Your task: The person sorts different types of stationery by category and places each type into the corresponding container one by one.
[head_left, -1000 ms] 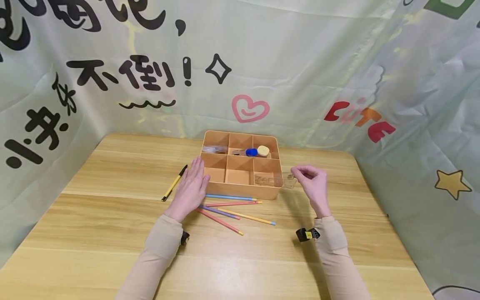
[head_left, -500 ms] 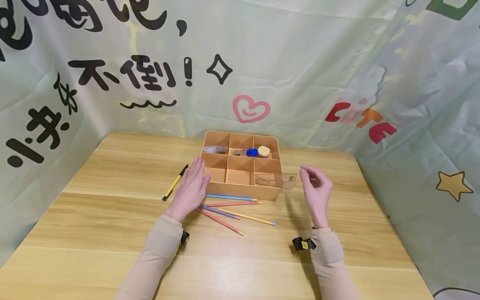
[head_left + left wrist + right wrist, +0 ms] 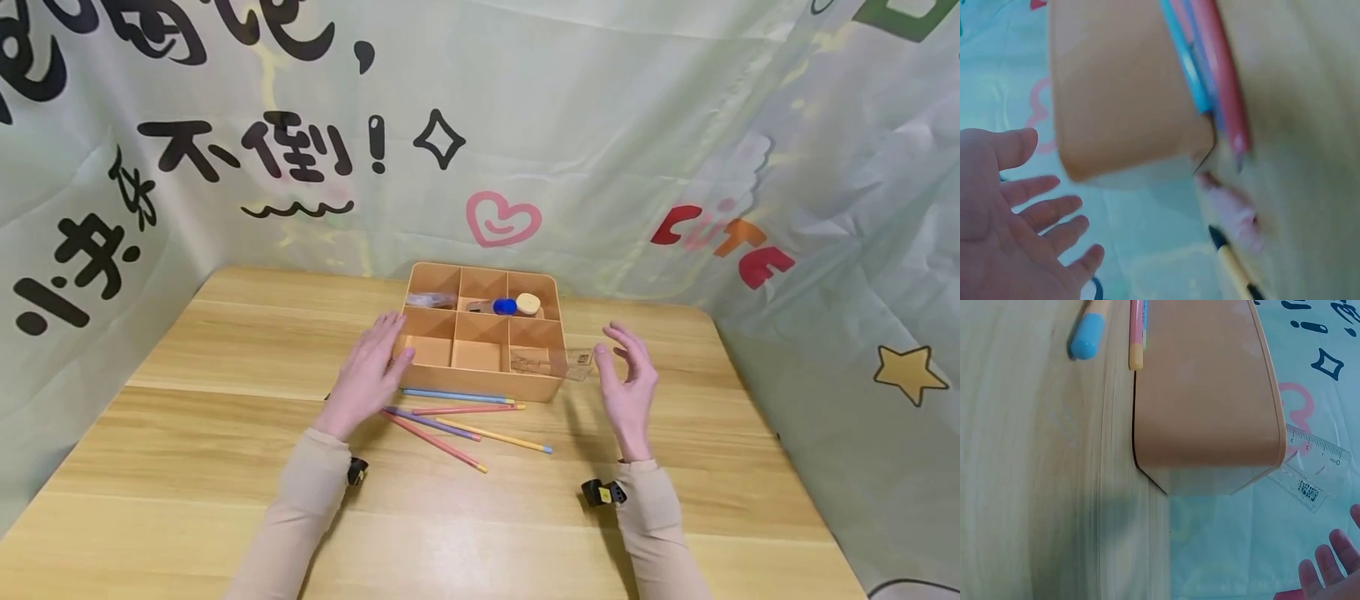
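An orange-brown box (image 3: 480, 383) with six compartments stands on the table. The left hand (image 3: 362, 375) is beside its left side, fingers extended; in the left wrist view this hand (image 3: 1029, 219) appears spread and holds nothing. Out over the box's right edge sticks a clear ruler (image 3: 580, 362), lying in the front right compartment; the right wrist view shows its printed end (image 3: 1319, 465). Just right of the ruler, the right hand (image 3: 628, 387) is raised with parted, slightly bent fingers and nothing between them. Only its fingertips (image 3: 1329, 562) and part of the palm show in the right wrist view.
Several pencils (image 3: 495, 435) lie in front of the box. A yellow and black pen (image 3: 1233, 265) lies left of it, mostly hidden by the left hand in the head view. The back compartments hold a blue-capped item (image 3: 505, 307), a cream-coloured piece (image 3: 528, 304) and a clear packet (image 3: 431, 299).
The right hand has let go of the ruler, drawn back a little to the right and parted its fingers. Just now the left hand has shifted slightly left from the box.
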`<state>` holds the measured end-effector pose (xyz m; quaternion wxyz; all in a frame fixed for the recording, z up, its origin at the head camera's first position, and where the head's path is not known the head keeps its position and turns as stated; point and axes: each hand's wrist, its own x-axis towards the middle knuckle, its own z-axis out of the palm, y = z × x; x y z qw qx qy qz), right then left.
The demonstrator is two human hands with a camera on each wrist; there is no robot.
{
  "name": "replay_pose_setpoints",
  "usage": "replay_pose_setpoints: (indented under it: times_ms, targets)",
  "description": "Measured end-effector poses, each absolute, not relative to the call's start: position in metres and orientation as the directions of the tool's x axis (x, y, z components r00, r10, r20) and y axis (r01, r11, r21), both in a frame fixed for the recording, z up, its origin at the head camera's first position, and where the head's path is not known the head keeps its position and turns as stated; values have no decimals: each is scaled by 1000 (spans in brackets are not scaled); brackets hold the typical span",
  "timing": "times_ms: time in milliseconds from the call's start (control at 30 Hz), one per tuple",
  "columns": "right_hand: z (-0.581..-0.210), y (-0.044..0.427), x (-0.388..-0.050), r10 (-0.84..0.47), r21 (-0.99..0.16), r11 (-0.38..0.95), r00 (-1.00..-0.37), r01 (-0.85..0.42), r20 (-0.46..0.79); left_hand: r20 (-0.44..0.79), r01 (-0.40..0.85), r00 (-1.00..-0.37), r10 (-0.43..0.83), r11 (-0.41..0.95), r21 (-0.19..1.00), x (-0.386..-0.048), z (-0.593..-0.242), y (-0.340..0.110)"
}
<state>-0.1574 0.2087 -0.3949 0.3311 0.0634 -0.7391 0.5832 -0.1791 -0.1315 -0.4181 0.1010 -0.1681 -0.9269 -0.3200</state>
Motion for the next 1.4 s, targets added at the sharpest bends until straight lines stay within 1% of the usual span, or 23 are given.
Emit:
replay_pose_setpoints:
  times_ms: [200,400,500,600,767,900,1033,1200,1400]
  targets:
    - [-390,210,-154,284,-823,322,-782,-468,555,355,423,-901,249,680,598,-179,-407,-149]
    - [-389,213,-153,271,-843,315,-810,-435,520,341,386,-917,207,675,629,-178,-404,-175]
    - [-390,215,-154,267,-844,317,-813,-433,518,308,339,-935,177,702,626,-177,-404,-188]
    - [-401,222,-161,267,-842,310,-810,-441,522,261,288,-953,155,731,619,-177,-406,-198]
    - [-417,233,-172,284,-849,287,-808,-443,517,148,186,-982,119,760,623,-175,-410,-210]
    - [-422,236,-173,297,-857,252,-807,-449,510,76,117,-993,90,787,606,-173,-413,-217]
    - [-425,238,-173,307,-872,219,-818,-438,487,36,80,-997,73,806,586,-173,-416,-223]
    - [-426,241,-172,320,-912,205,-856,-356,406,-31,31,-998,61,802,596,-173,-418,-229]
    - [-430,246,-174,353,-969,116,-903,-219,246,-115,-34,-992,44,801,598,-173,-419,-232]
